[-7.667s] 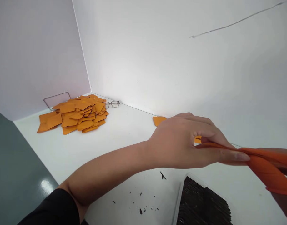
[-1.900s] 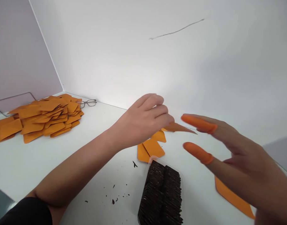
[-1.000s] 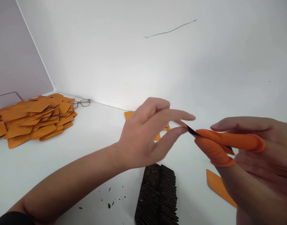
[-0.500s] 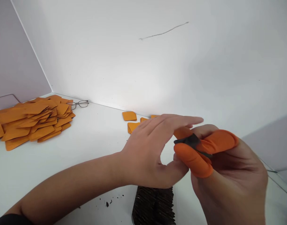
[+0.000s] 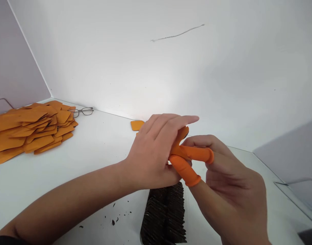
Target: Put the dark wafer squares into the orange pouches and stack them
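Observation:
Before me my left hand (image 5: 156,153) is curled around a small flat orange piece (image 5: 180,135), which has a dark edge at its top. My right hand (image 5: 227,183) wears orange finger cots (image 5: 186,172) on its thumb and index finger. Those two tips press together on the near end of the orange piece, beside my left thumb. Whether a dark slip sits between them is hidden. Below my hands stands a clear tray (image 5: 187,204) packed with two rows of thin dark brown slices (image 5: 162,217).
A heap of flat orange pieces (image 5: 38,127) lies at the left, with eyeglasses (image 5: 87,111) behind it. Another orange piece (image 5: 137,125) rests by the wall, partly behind my left hand. Dark crumbs (image 5: 113,222) are scattered left of the tray. A wall (image 5: 145,68) closes the back.
Both hands have shifted left and slightly up. The dark slip visible in my right fingers is now mostly out of sight, and the orange piece stands more upright between my hands.

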### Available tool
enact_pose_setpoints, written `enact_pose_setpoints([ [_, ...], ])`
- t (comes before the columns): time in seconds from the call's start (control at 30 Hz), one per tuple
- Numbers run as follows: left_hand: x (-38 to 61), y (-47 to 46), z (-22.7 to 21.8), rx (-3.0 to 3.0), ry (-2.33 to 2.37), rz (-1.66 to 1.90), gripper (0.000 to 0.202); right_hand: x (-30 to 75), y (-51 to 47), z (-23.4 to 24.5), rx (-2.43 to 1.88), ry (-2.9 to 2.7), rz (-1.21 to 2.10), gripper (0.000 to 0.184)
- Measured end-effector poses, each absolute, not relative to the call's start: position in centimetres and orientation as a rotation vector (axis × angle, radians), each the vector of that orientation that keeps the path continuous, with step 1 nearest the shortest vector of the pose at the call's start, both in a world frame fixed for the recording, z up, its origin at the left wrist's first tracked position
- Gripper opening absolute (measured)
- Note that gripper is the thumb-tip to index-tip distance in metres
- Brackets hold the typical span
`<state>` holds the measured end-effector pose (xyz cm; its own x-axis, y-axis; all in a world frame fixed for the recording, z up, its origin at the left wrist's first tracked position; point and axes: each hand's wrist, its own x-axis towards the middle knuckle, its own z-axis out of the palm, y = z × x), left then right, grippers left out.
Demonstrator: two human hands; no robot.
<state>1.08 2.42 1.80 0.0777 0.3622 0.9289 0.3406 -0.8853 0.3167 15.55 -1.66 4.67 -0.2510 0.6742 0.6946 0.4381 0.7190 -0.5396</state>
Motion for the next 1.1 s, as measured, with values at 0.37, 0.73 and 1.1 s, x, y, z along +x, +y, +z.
enact_pose_setpoints([
  [0.37, 1.2, 3.1, 1.5, 2.309, 0.987, 2.012, 0.062, 15.8, -1.0, 4.0, -0.920, -1.799, -0.067, 0.011],
  [0.73, 1.4, 3.1, 1.5, 2.436, 1.086, 2.374, 0.049, 15.0, -1.1, 4.1, -0.951, -1.541, 0.461, 0.010],
  [1.1, 1.0, 2.4, 1.6, 2.349, 0.852, 1.810, 0.043, 14.9, -0.3, 2.8, -0.979, -1.705, 0.131, 0.017],
])
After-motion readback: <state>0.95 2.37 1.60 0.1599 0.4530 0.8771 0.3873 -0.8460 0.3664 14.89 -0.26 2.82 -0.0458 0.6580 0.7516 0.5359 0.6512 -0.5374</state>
